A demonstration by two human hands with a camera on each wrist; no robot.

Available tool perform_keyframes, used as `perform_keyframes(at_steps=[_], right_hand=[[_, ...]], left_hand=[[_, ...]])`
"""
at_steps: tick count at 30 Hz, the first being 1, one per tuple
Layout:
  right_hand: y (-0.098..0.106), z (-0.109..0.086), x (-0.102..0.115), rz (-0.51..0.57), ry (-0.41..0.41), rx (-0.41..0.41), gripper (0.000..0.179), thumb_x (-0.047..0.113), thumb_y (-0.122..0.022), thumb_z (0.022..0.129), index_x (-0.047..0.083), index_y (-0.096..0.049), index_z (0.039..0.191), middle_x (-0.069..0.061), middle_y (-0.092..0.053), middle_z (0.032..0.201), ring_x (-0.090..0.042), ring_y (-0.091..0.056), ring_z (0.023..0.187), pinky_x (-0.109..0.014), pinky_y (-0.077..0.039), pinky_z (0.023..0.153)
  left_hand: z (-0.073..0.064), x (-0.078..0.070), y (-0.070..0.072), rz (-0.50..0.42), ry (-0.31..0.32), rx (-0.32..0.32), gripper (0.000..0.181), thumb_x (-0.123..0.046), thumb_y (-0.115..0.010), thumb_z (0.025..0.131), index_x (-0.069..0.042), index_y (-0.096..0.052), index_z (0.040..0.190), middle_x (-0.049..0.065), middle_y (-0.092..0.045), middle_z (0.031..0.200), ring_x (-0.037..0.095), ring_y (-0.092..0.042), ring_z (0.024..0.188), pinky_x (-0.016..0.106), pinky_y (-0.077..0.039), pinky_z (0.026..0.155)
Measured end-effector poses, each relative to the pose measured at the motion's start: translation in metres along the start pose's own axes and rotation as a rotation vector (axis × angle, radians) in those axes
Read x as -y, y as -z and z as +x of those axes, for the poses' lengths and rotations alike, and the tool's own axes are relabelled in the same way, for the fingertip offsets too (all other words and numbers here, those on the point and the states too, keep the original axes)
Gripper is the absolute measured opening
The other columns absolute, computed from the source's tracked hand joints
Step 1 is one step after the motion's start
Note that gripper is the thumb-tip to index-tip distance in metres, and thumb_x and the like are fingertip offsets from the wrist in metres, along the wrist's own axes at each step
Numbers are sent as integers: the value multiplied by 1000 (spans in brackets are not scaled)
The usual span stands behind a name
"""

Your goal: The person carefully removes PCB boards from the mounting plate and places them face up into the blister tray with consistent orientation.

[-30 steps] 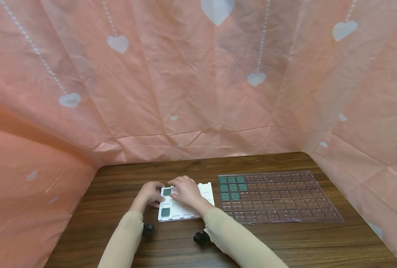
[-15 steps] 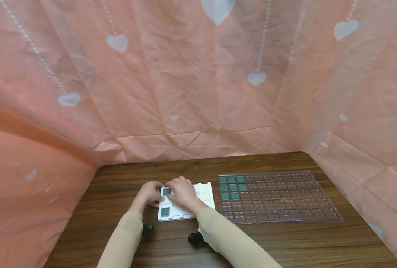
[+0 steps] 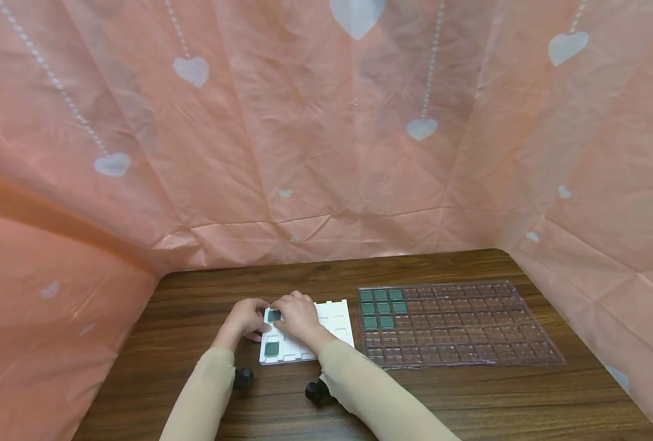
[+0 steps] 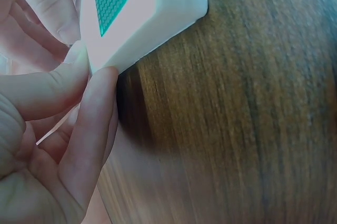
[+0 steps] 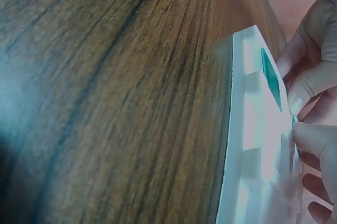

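Observation:
A white tray [image 3: 334, 313] with square recesses lies on the table. It carries one green square chip [image 3: 272, 348] at its near left corner and another green chip [image 3: 274, 315] at its far left corner. My left hand [image 3: 247, 317] grips the tray's left edge, thumb on top and fingers along the side, as the left wrist view shows. Across the tray reaches my right hand [image 3: 299, 315], its thumb and forefinger on either side of the far left chip, seemingly pinching it. In the right wrist view the right thumb [image 5: 316, 138] meets a sliver of green; the other fingertips are partly hidden.
Right of the white tray lies a large clear plastic tray [image 3: 459, 324] with many square pockets. Several green chips [image 3: 381, 307] fill its far left pockets. Pink curtains [image 3: 326, 153] with white hearts enclose the wooden table [image 3: 222, 288] at the back and sides.
My right hand has slid slightly left, closing in on the far left chip. The left hand and both trays have stayed in place.

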State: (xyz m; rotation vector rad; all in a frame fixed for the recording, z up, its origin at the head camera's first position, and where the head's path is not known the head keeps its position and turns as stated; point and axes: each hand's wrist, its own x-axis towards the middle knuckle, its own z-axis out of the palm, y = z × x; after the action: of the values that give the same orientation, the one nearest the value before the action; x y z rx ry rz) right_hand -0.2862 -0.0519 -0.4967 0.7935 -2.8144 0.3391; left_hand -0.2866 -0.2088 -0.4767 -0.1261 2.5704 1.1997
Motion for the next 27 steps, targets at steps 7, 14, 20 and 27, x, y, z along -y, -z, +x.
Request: perform_keyframes(at_steps=[7,14,20,27], right_hand=[[1,2,3,-35,4,14,35,39,-77,85,23,-74,116,7,-67,109,-14,-53,97,-29,-47,84],[2,5,5,-115,16,12,33,40,-77,83,24,-74,112,7,-67,104,-16,-52,93,-30,-47,79],[3,9,10,-170,-9,42,30,41,-77,84,26,-75,109,8,-67,103,-16,-53,93,-30,-47,77],[2,10,11,-193,-20,68,30,42,-76,84,27,-75,110,9,-66,106,-16,-53,95,-29,-47,79]], left_hand=[[1,0,0,-4,17,-3,53,15,-74,76,6,-60,127,17,-55,90,25,-63,68,33,-61,52],[1,0,0,-6,14,-2,54,15,-74,76,6,-60,127,17,-55,90,25,-63,69,33,-61,52],[0,0,0,1,7,-3,54,15,-74,76,6,-60,127,16,-55,89,25,-62,69,33,-61,52],[1,0,-1,4,7,-5,54,15,-74,76,6,-60,127,16,-55,89,24,-62,67,33,-61,51]])
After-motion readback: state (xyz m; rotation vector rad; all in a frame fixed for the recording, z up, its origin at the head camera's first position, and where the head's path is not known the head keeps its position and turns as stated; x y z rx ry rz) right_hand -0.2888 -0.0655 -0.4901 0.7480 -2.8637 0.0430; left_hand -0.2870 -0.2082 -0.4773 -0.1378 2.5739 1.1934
